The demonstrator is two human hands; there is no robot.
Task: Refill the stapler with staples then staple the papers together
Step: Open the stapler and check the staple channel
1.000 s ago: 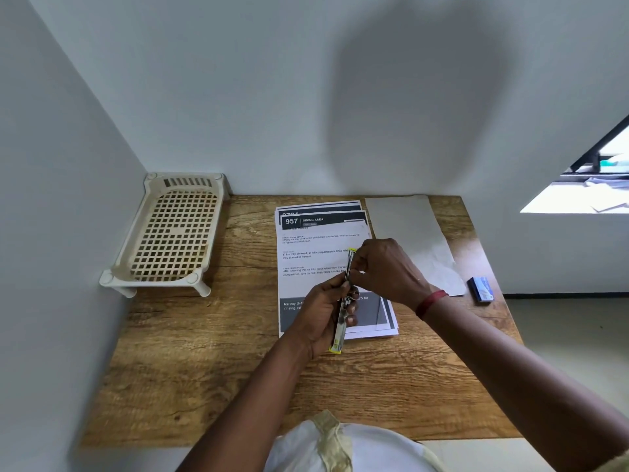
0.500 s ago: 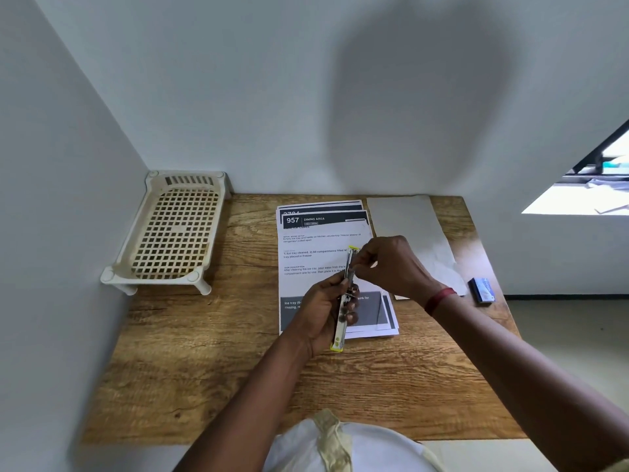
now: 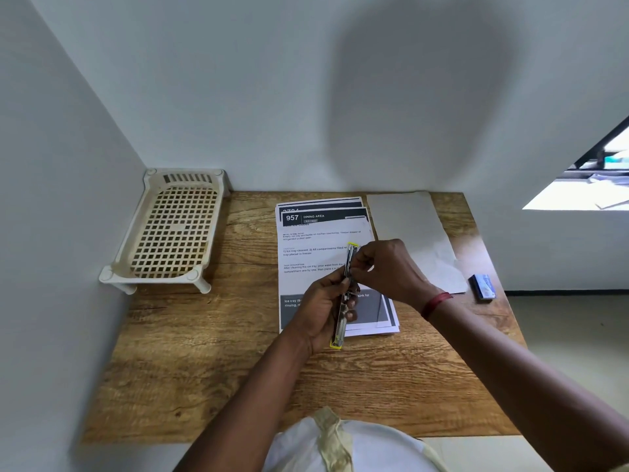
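Observation:
A slim yellow and metal stapler (image 3: pixel 341 321), swung fully open into a long strip, is held above the papers. My left hand (image 3: pixel 321 310) grips its lower half. My right hand (image 3: pixel 388 270) pinches at the stapler's upper half with its fingertips; what lies between them is hidden. A stack of printed papers (image 3: pixel 316 247) lies on the wooden table (image 3: pixel 238 352) under both hands. A small blue staple box (image 3: pixel 482 287) rests near the table's right edge.
A cream plastic rack (image 3: pixel 170 233) with a grid top stands in the back left corner. A blank grey sheet (image 3: pixel 408 223) lies to the right of the papers. White walls close the table at the back and left.
My right hand's fingertips have shifted slightly along the upper half of the stapler. My left hand and the stapler have stayed almost still.

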